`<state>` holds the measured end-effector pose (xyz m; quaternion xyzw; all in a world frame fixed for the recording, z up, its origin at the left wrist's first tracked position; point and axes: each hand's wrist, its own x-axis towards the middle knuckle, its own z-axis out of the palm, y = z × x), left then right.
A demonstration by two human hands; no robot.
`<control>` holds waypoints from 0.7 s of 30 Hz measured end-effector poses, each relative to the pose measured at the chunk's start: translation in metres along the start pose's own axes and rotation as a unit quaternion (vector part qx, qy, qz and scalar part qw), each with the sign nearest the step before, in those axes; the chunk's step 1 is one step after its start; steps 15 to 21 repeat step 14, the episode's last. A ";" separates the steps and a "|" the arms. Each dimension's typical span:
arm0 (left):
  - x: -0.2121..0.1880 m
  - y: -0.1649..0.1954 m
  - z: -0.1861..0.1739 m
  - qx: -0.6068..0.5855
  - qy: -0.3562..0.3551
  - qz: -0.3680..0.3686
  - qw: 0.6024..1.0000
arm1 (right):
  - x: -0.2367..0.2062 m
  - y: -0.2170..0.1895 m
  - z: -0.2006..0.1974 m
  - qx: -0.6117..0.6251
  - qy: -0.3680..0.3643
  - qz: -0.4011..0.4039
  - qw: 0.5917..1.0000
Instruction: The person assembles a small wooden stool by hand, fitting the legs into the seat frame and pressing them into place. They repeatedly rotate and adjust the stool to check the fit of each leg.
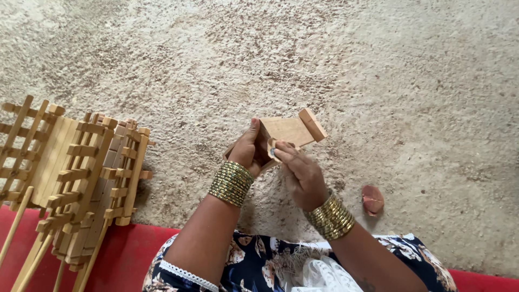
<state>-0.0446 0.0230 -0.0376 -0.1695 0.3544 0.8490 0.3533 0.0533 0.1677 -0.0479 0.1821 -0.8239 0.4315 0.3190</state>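
step: fitting a piece onto small wooden assembly point(286, 132) | left hand point(246, 151) grips its side | right hand point(303, 176) pinches something small, perhaps a stick, at its edge | next: steady pressure

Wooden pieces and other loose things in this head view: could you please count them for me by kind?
Wooden piece held in both hands: 1
Slatted wooden frames stacked at left: at least 2; the exact number is unclear because they overlap
Reddish-brown lump on the ground: 1
Stacks of gold bangles, one on each wrist: 2
Total: at least 6
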 end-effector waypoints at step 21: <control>0.007 -0.004 -0.008 0.005 0.042 0.001 0.999 | -0.002 -0.010 -0.003 -0.050 -0.037 0.070 0.996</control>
